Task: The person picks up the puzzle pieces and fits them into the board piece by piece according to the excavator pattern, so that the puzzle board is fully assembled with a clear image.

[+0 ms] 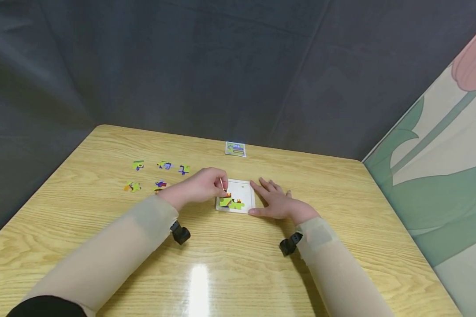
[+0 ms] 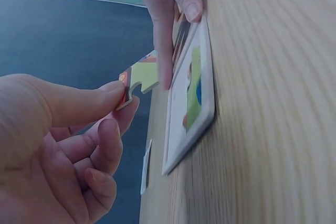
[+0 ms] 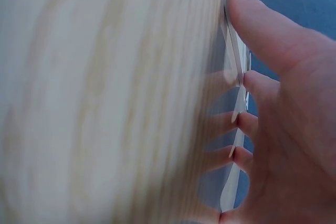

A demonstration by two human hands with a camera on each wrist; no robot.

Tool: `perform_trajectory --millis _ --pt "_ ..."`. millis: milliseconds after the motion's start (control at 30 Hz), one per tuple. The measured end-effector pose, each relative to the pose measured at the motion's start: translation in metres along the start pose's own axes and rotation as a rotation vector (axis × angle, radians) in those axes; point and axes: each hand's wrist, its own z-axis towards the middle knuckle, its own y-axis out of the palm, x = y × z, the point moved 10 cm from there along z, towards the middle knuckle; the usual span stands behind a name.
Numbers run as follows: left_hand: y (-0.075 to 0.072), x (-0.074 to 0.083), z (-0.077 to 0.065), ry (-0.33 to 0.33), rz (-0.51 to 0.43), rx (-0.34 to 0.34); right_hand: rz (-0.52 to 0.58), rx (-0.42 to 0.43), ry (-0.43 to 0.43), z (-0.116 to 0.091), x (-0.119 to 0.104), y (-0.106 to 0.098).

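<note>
My left hand point(image 1: 204, 185) pinches a jigsaw piece point(image 2: 144, 73) between thumb and fingers. The piece is green with a red and dark edge, tilted above the left part of a white puzzle tray point(image 1: 243, 190). Joined green jigsaw pieces point(image 1: 236, 204) lie in the tray's near-left corner; the held piece and fingers partly cover that area. My right hand point(image 1: 277, 203) has its fingers spread on the tabletop, with thumb point(image 3: 262, 24) and index finger at the tray's right edge. In the left wrist view the tray point(image 2: 209, 103) shows edge-on.
Several loose jigsaw pieces point(image 1: 164, 165) lie on the wooden table point(image 1: 238, 255) left of the tray. A small picture card point(image 1: 236, 149) lies near the far edge. Behind it hangs a dark curtain point(image 1: 206, 66); a flower-patterned panel point(image 1: 444, 176) borders the right side.
</note>
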Motion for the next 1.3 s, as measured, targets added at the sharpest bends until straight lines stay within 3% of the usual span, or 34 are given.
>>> perform_trajectory --millis 333,600,900,1300 --pt "0.018 0.007 0.027 -0.013 -0.057 -0.019 -0.040 0.014 -0.021 -0.002 -0.002 -0.002" --pt "0.033 0.012 0.043 0.022 -0.024 -0.007 -0.042 0.016 -0.022 -0.004 -0.002 -0.001" --pt "0.052 0.015 0.047 -0.030 -0.042 -0.061 -0.025 0.016 -0.032 -0.004 -0.003 -0.001" --pt "0.057 0.012 0.051 -0.028 0.021 -0.075 -0.020 0.015 -0.034 -0.002 -0.002 -0.001"
